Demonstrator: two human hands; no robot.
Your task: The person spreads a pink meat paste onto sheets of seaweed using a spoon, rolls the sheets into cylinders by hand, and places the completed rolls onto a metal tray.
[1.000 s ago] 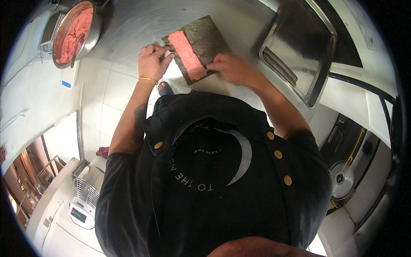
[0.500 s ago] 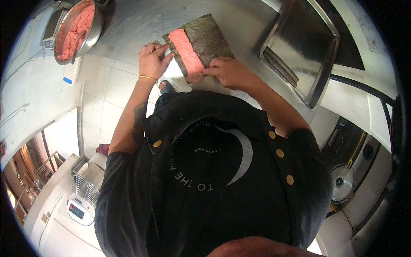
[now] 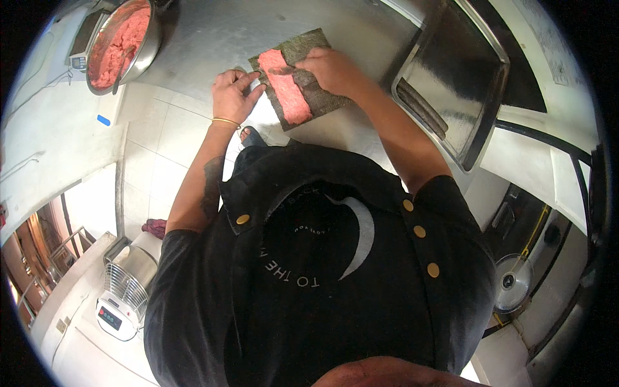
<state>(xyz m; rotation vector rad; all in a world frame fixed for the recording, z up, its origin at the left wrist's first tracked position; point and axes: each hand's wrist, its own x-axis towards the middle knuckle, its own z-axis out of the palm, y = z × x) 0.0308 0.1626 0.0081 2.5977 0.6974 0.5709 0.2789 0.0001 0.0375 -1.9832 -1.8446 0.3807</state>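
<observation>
A dark green sheet of nori (image 3: pixel 324 104) lies on the steel table in front of me. Along its left half runs a flat strip of pink minced paste (image 3: pixel 290 98). My left hand (image 3: pixel 233 95) has thumb and forefinger closed at the sheet's left edge, beside the strip. In my right hand (image 3: pixel 330 69), above the sheet's right side, the fingers are closed on a small spreader (image 3: pixel 280 70) whose flat end touches the upper part of the strip. Most of the spreader is hidden by the fingers, so its exact kind is hard to make out.
A steel bowl (image 3: pixel 149 48) of pink paste with a utensil in it stands at the far left, beside a scale (image 3: pixel 78 62). To the right, a metal tray (image 3: pixel 445 84) holds dark rolls (image 3: pixel 422 106). A mixer (image 3: pixel 122 303) stands lower left, a fan (image 3: pixel 512 282) lower right.
My right hand has moved up and left with the spreader, from the strip's near end to its upper part. My left hand stays at the sheet's left edge.
</observation>
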